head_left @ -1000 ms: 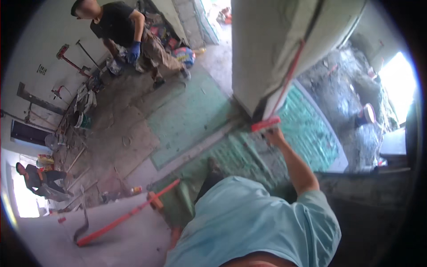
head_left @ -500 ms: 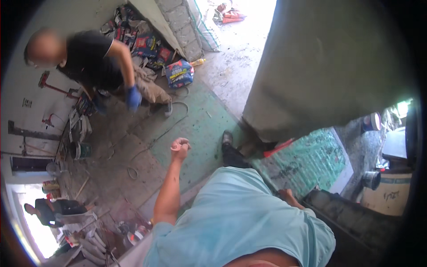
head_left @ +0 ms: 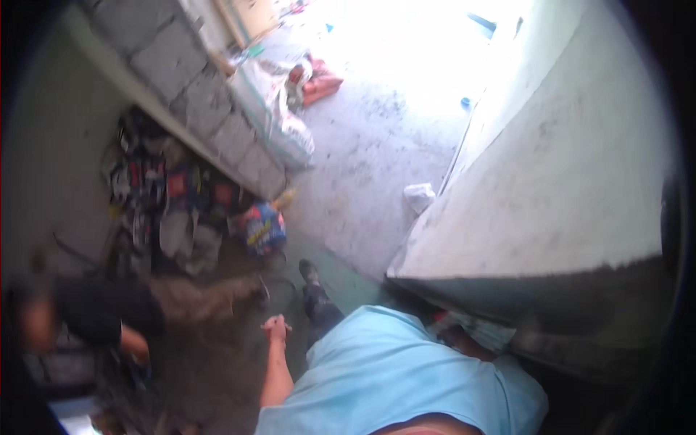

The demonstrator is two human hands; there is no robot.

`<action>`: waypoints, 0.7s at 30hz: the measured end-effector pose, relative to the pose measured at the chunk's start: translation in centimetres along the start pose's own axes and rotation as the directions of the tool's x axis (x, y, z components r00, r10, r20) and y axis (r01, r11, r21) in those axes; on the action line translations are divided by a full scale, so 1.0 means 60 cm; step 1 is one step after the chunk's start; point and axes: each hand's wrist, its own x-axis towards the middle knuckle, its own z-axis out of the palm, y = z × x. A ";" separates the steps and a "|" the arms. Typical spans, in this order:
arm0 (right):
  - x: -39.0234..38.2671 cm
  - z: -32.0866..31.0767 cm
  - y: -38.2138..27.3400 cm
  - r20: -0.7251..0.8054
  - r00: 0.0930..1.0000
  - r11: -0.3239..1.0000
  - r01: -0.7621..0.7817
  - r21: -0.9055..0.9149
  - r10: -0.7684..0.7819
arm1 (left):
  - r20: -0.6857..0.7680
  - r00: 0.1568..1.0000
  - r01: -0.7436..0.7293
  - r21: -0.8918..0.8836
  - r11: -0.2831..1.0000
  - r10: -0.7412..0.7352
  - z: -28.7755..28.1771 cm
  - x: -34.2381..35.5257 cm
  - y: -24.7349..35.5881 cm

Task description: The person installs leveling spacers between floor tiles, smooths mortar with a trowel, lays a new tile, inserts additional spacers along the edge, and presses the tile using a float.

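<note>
My left hand [head_left: 276, 328] hangs ahead of my light blue shirt [head_left: 391, 370], fingers curled; whether something small is in them I cannot make out. My right hand [head_left: 453, 335] is low by my right side in shadow beside a grey-white wall [head_left: 536, 217], its fingers unclear. My dark shoe [head_left: 310, 274] steps on a green floor sheet [head_left: 337, 268]. A co-worker [head_left: 90, 312] in a dark top and brown trousers bends at my left.
Crumpled printed bags [head_left: 181, 217] and a bright bag [head_left: 264, 228] lie along a block wall [head_left: 167, 69]. Ahead is a pale concrete floor [head_left: 370, 152] in a bright opening, with white sacks [head_left: 272, 119], red sacks [head_left: 322, 87] and a small white bundle [head_left: 418, 196].
I have stepped toward the bright opening and turned my view onto it. My right hand has left the red tool it held. The co-worker now appears lower at my left.
</note>
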 end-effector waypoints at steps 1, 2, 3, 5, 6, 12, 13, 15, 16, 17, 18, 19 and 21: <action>0.015 -0.016 0.019 -0.025 1.000 0.999 0.017 0.038 -0.016 | -0.006 1.000 0.016 -0.055 0.998 -0.016 -0.001 0.053 0.025; 0.028 -0.017 0.025 -0.087 0.996 0.998 0.014 0.056 -0.009 | -0.044 0.998 0.051 -0.031 0.998 -0.052 -0.011 0.096 0.052; 0.047 -0.009 0.024 -0.147 0.989 0.997 0.008 0.081 0.004 | -0.043 0.999 0.003 0.033 0.999 -0.001 0.000 0.151 0.083; 0.079 0.055 -0.009 -0.244 0.968 0.987 -0.014 0.162 0.054 | 0.108 0.991 -0.092 0.095 0.991 0.081 0.029 0.296 0.139; 0.092 0.093 -0.035 -0.289 0.953 0.977 -0.028 0.210 0.089 | 0.186 0.980 -0.090 0.114 0.989 0.067 0.061 0.344 0.188; 0.169 0.252 -0.319 -0.425 0.843 0.913 -0.173 0.370 0.332 | 0.751 0.507 -0.792 0.212 0.573 0.422 0.304 0.575 0.574; 0.183 0.275 -0.326 -0.266 0.903 0.734 -0.076 0.675 0.338 | 0.780 0.538 -0.744 0.262 0.615 0.319 0.361 0.552 0.675; 0.172 0.222 -0.457 -0.339 0.871 0.796 -0.093 0.598 0.356 | 0.752 0.442 -0.830 0.137 0.540 0.489 0.444 0.667 0.738; 0.149 0.221 -0.518 -0.399 0.801 0.800 -0.158 0.579 0.447 | 0.775 0.518 -0.703 0.146 0.696 0.361 0.532 0.608 0.816; 0.162 0.202 -0.556 -0.406 0.789 0.795 -0.165 0.584 0.462 | 0.789 0.468 -0.739 0.103 0.666 0.397 0.574 0.607 0.870; 0.170 0.160 -0.594 -0.387 0.807 0.813 -0.183 0.553 0.446 | 0.771 0.495 -0.723 0.109 0.683 0.401 0.616 0.646 0.897; 0.185 0.133 -0.627 -0.379 0.801 0.791 -0.180 0.585 0.463 | 0.782 0.489 -0.729 0.123 0.673 0.387 0.656 0.659 0.926; 0.205 0.038 -0.691 -0.354 0.795 0.757 -0.190 0.625 0.492 | 0.794 0.503 -0.733 0.183 0.655 0.341 0.741 0.676 0.986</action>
